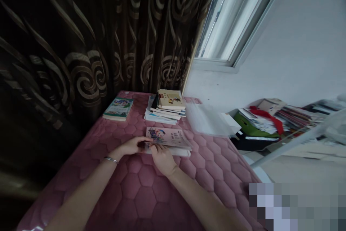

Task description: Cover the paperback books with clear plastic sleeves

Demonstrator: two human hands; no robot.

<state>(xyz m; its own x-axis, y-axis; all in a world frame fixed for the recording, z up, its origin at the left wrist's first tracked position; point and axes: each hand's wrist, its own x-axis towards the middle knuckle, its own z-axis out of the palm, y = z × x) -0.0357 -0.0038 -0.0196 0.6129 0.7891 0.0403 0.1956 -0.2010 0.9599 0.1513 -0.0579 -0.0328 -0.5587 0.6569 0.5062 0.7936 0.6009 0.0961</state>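
Observation:
A booklet (170, 138) with a pale pink cover and a cartoon drawing lies on the pink quilted mattress in front of me, with more pages or booklets beneath its cover. At its left edge, my left hand (134, 145) grips the corner, fingers partly hidden under it; a bracelet (111, 159) circles that wrist. My right hand (163, 159) has its fingers curled on the near edge, close to the left fingertips. Beyond them stands a stack of books (170, 103) topped by a cream one. Farther left rests a green-bordered book (118, 108).
The pink mattress (137, 191) is bounded by a dark patterned curtain (129, 36) at the back left. A translucent plastic sheet or bag (209, 119) lies at its right edge. Piled papers, a green bag (247, 124) and a red strap (270, 117) sit beyond, below the window.

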